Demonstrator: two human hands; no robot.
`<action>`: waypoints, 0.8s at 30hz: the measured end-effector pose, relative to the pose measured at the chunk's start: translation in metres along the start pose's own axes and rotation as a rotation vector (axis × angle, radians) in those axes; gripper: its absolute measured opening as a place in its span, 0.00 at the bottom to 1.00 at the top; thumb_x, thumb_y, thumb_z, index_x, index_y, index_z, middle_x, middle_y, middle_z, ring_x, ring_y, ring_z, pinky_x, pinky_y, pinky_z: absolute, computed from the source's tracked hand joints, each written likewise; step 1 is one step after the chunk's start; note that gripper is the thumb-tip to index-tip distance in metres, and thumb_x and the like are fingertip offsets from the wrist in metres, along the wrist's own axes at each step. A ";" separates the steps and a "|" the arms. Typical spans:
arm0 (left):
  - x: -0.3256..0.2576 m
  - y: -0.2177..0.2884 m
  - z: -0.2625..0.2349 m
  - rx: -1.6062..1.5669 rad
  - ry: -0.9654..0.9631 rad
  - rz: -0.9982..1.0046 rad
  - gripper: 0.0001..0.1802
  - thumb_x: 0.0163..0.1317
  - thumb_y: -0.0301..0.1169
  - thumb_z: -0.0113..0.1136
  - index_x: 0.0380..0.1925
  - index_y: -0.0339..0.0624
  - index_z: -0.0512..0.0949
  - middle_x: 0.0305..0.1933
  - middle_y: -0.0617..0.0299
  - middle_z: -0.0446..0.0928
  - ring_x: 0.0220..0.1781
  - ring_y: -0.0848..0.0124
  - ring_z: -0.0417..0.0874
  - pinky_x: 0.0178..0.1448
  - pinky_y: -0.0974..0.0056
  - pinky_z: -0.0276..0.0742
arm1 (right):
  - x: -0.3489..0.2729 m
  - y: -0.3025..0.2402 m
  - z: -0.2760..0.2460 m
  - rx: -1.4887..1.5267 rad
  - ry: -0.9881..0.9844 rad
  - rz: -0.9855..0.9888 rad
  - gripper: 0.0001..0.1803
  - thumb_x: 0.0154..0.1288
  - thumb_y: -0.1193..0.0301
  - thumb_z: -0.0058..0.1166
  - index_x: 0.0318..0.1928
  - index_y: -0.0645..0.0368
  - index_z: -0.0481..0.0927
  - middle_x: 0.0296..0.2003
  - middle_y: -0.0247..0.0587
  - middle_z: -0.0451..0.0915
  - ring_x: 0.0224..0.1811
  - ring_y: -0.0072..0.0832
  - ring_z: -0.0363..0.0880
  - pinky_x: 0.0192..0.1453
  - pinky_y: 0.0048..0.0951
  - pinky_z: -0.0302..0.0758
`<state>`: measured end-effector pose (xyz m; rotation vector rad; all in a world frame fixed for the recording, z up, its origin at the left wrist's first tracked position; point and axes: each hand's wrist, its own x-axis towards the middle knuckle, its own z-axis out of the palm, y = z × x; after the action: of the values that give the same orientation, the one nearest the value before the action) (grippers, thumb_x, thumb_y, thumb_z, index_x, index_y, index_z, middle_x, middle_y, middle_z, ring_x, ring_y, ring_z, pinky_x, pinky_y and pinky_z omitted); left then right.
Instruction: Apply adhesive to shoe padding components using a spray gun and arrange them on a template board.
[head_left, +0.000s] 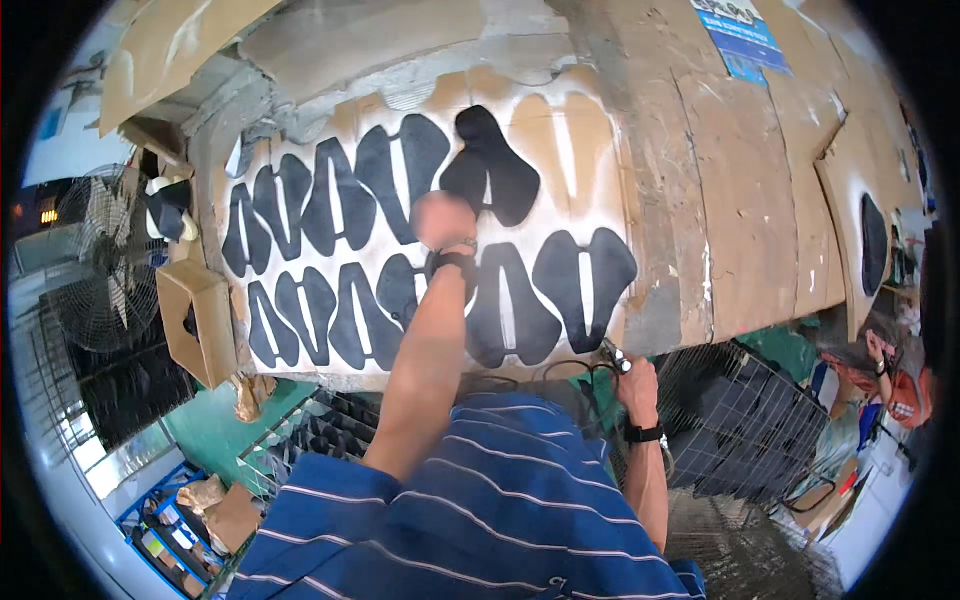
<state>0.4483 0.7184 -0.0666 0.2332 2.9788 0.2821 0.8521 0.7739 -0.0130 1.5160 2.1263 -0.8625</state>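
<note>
Left hand (443,220), blurred, grip indiscernible, touches the far black piece (490,165) on the table (560,140). Right hand (634,375), near edge, closes around a small tool (612,355), partly hidden.

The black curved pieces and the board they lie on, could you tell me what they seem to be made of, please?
The black curved pieces look like matte foam or rubber sheet: flat, dull black, cleanly cut edges; which of the two cannot be told. The board looks like brown corrugated cardboard, whitened with what seems paint overspray around the pieces. The left hand reaches to one piece.
</note>
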 end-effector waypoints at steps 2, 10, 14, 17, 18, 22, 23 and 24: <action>0.003 -0.003 0.002 -0.031 -0.054 0.003 0.21 0.59 0.43 0.72 0.42 0.36 0.81 0.48 0.45 0.81 0.46 0.48 0.89 0.49 0.49 0.86 | 0.000 0.001 0.001 0.008 -0.004 0.031 0.19 0.62 0.71 0.60 0.54 0.51 0.87 0.39 0.66 0.84 0.45 0.60 0.84 0.49 0.55 0.80; -0.001 0.001 -0.013 -0.299 -0.140 -0.135 0.16 0.55 0.39 0.72 0.40 0.44 0.84 0.47 0.46 0.86 0.51 0.49 0.88 0.55 0.49 0.83 | 0.004 0.015 0.011 0.056 0.044 -0.016 0.17 0.58 0.68 0.67 0.49 0.58 0.88 0.36 0.67 0.83 0.44 0.61 0.83 0.46 0.54 0.80; -0.001 -0.015 -0.004 -0.398 -0.117 -0.204 0.25 0.50 0.38 0.75 0.48 0.45 0.81 0.43 0.45 0.87 0.51 0.47 0.88 0.59 0.51 0.82 | 0.005 0.009 0.007 0.032 0.005 0.007 0.19 0.60 0.72 0.61 0.52 0.53 0.88 0.38 0.67 0.84 0.44 0.60 0.84 0.48 0.54 0.80; -0.001 -0.022 -0.002 -0.379 -0.070 -0.217 0.25 0.50 0.38 0.75 0.48 0.44 0.80 0.44 0.41 0.86 0.51 0.44 0.87 0.59 0.49 0.81 | 0.005 0.016 0.008 0.034 0.016 -0.026 0.21 0.59 0.74 0.58 0.53 0.51 0.88 0.39 0.66 0.84 0.44 0.60 0.85 0.49 0.53 0.80; -0.003 -0.023 -0.003 -0.395 -0.065 -0.239 0.24 0.51 0.37 0.75 0.48 0.44 0.80 0.44 0.41 0.86 0.51 0.44 0.87 0.58 0.48 0.81 | 0.004 0.012 0.006 0.037 0.011 -0.021 0.21 0.59 0.74 0.58 0.53 0.51 0.88 0.38 0.66 0.84 0.44 0.59 0.85 0.49 0.53 0.80; -0.010 -0.023 -0.009 -0.380 -0.055 -0.247 0.22 0.52 0.36 0.73 0.47 0.45 0.79 0.42 0.44 0.87 0.48 0.44 0.88 0.56 0.47 0.81 | 0.004 0.012 0.006 0.043 0.018 -0.024 0.20 0.59 0.73 0.58 0.53 0.52 0.87 0.38 0.65 0.84 0.44 0.59 0.85 0.49 0.54 0.80; -0.012 -0.023 -0.010 -0.381 -0.058 -0.239 0.22 0.53 0.36 0.73 0.47 0.46 0.78 0.41 0.45 0.87 0.47 0.44 0.88 0.55 0.47 0.81 | 0.005 0.016 0.008 0.034 0.027 -0.028 0.20 0.59 0.73 0.58 0.53 0.52 0.87 0.37 0.65 0.84 0.44 0.59 0.85 0.49 0.54 0.80; -0.014 -0.025 -0.010 -0.380 -0.058 -0.234 0.22 0.53 0.36 0.73 0.47 0.46 0.78 0.40 0.45 0.87 0.47 0.45 0.88 0.55 0.47 0.81 | 0.003 0.012 0.006 0.035 0.021 -0.027 0.20 0.59 0.73 0.58 0.53 0.52 0.87 0.37 0.65 0.84 0.44 0.59 0.85 0.48 0.54 0.80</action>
<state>0.4568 0.6898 -0.0599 -0.1454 2.7850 0.7805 0.8619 0.7750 -0.0223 1.5233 2.1619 -0.9017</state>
